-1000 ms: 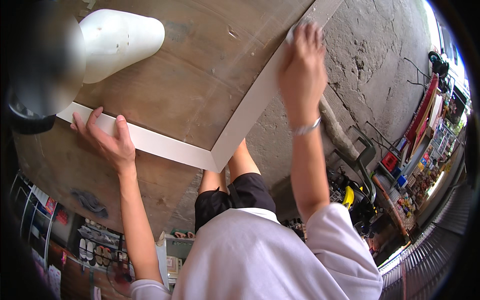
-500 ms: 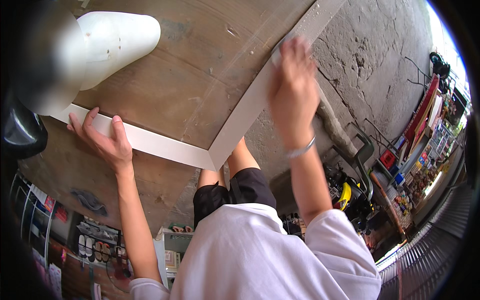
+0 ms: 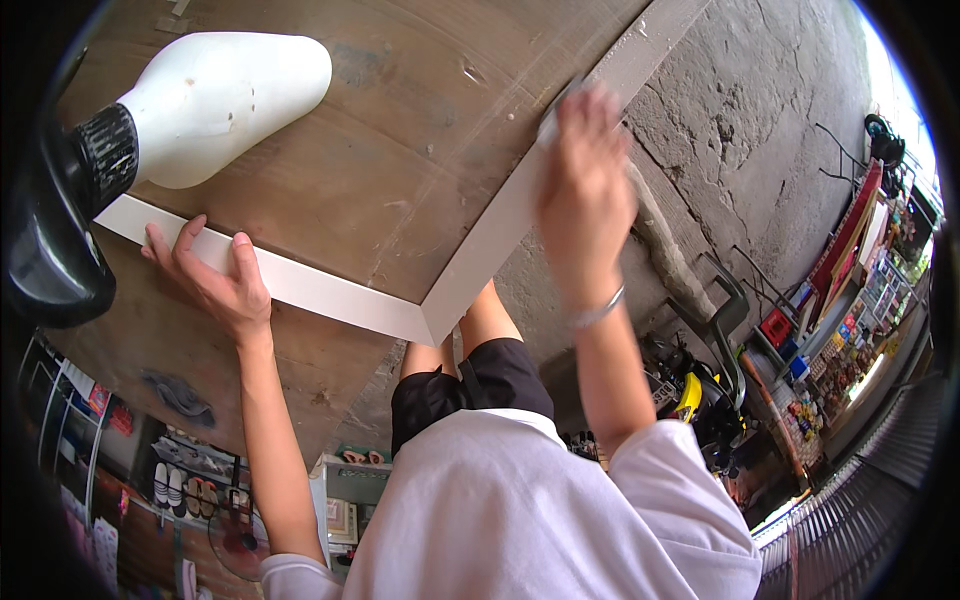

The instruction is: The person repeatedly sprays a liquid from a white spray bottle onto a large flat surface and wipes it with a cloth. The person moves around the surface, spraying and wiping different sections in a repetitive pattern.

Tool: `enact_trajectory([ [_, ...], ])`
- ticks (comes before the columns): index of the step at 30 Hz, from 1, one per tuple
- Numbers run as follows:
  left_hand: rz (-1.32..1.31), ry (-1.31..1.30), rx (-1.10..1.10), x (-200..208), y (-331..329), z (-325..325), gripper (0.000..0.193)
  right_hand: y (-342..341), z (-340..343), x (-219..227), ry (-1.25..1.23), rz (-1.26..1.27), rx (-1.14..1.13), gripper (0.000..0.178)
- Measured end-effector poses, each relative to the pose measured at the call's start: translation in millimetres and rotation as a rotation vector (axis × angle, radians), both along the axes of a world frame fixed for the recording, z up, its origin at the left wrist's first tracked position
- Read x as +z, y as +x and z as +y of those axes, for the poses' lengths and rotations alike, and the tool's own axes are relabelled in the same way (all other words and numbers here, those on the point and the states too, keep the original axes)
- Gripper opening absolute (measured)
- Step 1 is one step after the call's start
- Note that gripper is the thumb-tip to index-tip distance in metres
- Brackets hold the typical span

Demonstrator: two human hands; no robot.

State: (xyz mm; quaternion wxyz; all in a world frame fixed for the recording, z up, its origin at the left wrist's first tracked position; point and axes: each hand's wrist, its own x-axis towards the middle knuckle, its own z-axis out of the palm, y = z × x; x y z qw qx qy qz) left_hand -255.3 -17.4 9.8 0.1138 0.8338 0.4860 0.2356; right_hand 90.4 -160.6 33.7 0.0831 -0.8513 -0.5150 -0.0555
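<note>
Two flat white strips meet at an angled corner, forming part of a white frame point(image 3: 350, 302) on a brown board point(image 3: 400, 130). My left hand point(image 3: 222, 285) grips the left strip, fingers over its top face and thumb near the inner edge. My right hand point(image 3: 588, 190), smeared by motion, lies on the right strip. Under its fingertips shows the edge of a thin greyish piece point(image 3: 550, 122), its kind unclear. Droplets dot the right strip beyond that hand. Left of my left hand, a white bottle point(image 3: 225, 105) with a black spray head point(image 3: 60, 250) reaches over the board.
Rough concrete floor point(image 3: 755, 150) lies to the right, with a pole point(image 3: 660, 235) along it. A dark chair-like frame point(image 3: 728, 310) and cluttered shelves stand farther right. Shoes point(image 3: 180, 492) sit on a rack at lower left, near a fan point(image 3: 240, 545).
The view has shifted slightly, and the bottle's black ribbed neck now shows clearly. My right hand remains blurred on the right strip at nearly the same place; my left hand keeps its grip.
</note>
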Motion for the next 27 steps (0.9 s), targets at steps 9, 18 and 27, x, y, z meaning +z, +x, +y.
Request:
enact_trajectory([
  [9, 0.031, 0.033, 0.006, -1.0, -1.5, 0.1, 0.050, 14.4, 7.7, 0.4, -0.003, 0.007, 0.001, 0.040],
  [18, -0.004, 0.057, 0.013, -2.7, -1.9, 0.7, 0.050, 28.0, 19.0, -5.4, 0.044, -0.084, 0.022, 0.040],
  [27, 0.030, 0.049, 0.033, -1.8, -1.9, -0.5, 0.050, 56.1, 34.0, -7.3, 0.105, -0.063, 0.012, 0.040],
])
